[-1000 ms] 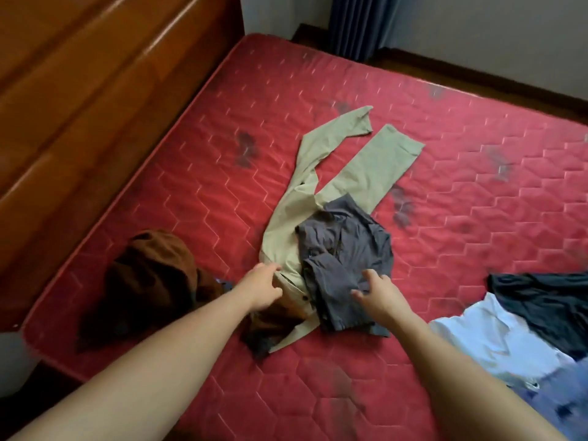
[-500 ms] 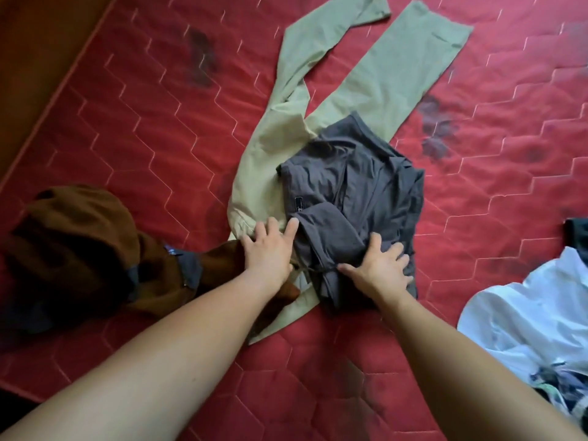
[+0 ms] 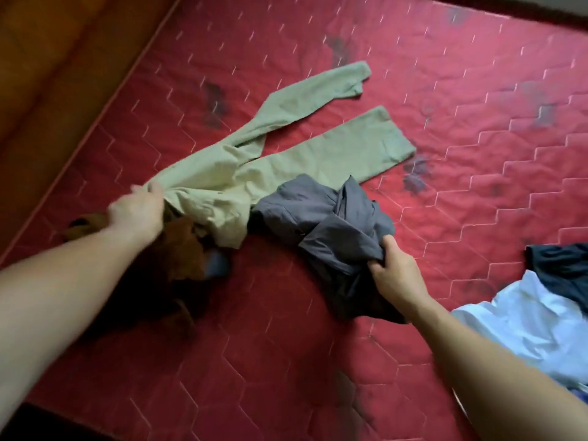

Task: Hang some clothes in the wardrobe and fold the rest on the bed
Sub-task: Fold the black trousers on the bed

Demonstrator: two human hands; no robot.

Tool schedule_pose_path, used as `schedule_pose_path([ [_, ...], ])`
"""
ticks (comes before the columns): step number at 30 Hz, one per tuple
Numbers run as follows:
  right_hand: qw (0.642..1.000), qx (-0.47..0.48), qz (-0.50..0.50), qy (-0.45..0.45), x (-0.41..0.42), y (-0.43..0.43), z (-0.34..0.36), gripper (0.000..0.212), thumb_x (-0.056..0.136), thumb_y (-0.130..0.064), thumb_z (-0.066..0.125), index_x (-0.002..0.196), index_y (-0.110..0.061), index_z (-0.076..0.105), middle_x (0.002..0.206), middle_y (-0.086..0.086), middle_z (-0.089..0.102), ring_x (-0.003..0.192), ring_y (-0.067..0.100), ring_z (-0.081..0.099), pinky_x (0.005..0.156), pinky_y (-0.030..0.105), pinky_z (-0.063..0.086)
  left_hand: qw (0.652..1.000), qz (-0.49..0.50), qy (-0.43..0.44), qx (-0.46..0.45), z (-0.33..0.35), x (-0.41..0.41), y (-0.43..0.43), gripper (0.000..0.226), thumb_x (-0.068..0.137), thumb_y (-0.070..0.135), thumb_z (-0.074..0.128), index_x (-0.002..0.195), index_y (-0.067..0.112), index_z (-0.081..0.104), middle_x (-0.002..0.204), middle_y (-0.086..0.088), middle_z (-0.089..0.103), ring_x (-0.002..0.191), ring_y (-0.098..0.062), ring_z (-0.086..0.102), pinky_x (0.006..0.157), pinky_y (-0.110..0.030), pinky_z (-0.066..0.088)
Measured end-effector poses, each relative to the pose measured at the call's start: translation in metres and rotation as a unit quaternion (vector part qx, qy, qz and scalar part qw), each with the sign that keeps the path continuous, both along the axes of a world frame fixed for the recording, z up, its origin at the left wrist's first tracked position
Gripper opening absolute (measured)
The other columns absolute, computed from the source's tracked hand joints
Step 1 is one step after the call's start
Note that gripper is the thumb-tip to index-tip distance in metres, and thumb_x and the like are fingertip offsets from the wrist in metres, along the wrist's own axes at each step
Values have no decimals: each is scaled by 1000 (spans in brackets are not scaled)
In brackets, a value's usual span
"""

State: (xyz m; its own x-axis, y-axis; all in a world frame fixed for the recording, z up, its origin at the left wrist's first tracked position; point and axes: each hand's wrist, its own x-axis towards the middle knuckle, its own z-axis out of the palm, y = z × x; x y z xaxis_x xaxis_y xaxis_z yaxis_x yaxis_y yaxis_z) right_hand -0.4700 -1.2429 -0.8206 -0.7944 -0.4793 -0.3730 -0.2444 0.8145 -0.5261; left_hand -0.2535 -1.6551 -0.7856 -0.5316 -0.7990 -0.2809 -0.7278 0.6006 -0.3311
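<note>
Two soft clothes are held on the red bed.

On the left, brown clothes are bunched up under the arm. The waist end of the pale green trousers is gripped by the left hand, though that hand is blurred. The legs are spread flat and point away. The grey top lies crumpled just beside the trousers, touching them. Its near edge is gripped by the right hand, with fingers curled into the cloth. A white shirt is piled far right. Both held clothes are likely light and floppy, so they are best held by two corners at the waist or hem.
</note>
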Motion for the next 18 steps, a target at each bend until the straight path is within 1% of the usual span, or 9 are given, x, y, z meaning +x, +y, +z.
schedule_pose_path([
  [3, 1000, -20, 5, 15, -3, -13, 22, 28, 86, -19, 61, 87, -21, 33, 78, 10, 57, 80, 42, 58, 65, 44, 42, 998, 40, -5, -50, 25, 20, -41, 44, 94, 7, 47, 138, 10, 43, 130, -32, 41, 112, -54, 51, 86, -61, 50],
  [6, 1000, -27, 3, 16, 3, -26, 36, 27, 86, -19, 61, 87, -19, 34, 77, 10, 56, 81, 42, 58, 65, 45, 41, 998, -14, -60, -10, 32, 16, -27, 49, 92, 16, 51, 140, 22, 41, 136, -21, 39, 123, -45, 46, 94, -57, 48],
  [9, 999, -34, 8, 4, 18, -35, 44, 25, 86, -19, 61, 87, -19, 36, 75, 7, 53, 81, 42, 58, 63, 42, 37, 989, -65, -65, 116, 23, -1, 23, 69, 89, 25, 63, 149, 28, 31, 148, -14, 33, 136, -37, 39, 103, -53, 46],
  [11, 999, -44, 7, -13, 29, -40, 49, 24, 87, -19, 61, 88, -20, 37, 75, 6, 54, 80, 41, 57, 63, 40, 34, 970, -93, -47, 221, 16, -13, 64, 84, 88, 34, 69, 156, 30, 20, 155, -11, 26, 142, -34, 34, 110, -51, 42],
  [13, 997, -68, 2, -31, 40, -45, 59, 22, 87, -19, 60, 88, -20, 38, 76, 5, 55, 79, 37, 57, 64, 38, 33, 944, -110, -29, 309, 13, -20, 104, 100, 82, 43, 76, 159, 32, 14, 153, -11, 30, 140, -34, 37, 112, -48, 40],
  [15, 994, -98, -6, -49, 51, -51, 74, 18, 88, -18, 59, 89, -21, 41, 78, 2, 57, 79, 31, 56, 66, 36, 33, 903, -74, 18, 423, 22, -24, 145, 114, 71, 48, 85, 160, 28, 15, 151, -12, 35, 139, -34, 40, 113, -44, 39],
  [16, 991, -115, -16, -61, 56, -55, 83, 16, 88, -18, 58, 89, -22, 43, 79, -1, 58, 78, 27, 55, 67, 35, 33, 860, -41, 70, 504, 30, -26, 166, 118, 67, 46, 89, 159, 23, 18, 152, -11, 38, 140, -31, 41, 114, -42, 40],
  [17, 988, -135, -31, -72, 60, -59, 94, 15, 89, -18, 58, 88, -24, 44, 80, -5, 58, 76, 21, 54, 66, 34, 33, 803, -6, 138, 580, 39, -26, 184, 116, 66, 37, 92, 157, 18, 22, 153, -9, 40, 141, -26, 42, 115, -40, 39],
  [18, 983, -155, -50, -82, 63, -63, 106, 15, 90, -18, 57, 87, -27, 45, 80, -8, 58, 75, 14, 54, 65, 33, 35, 749, 33, 206, 629, 50, -26, 201, 110, 69, 25, 92, 155, 15, 25, 153, -7, 43, 140, -21, 44, 115, -37, 40],
])
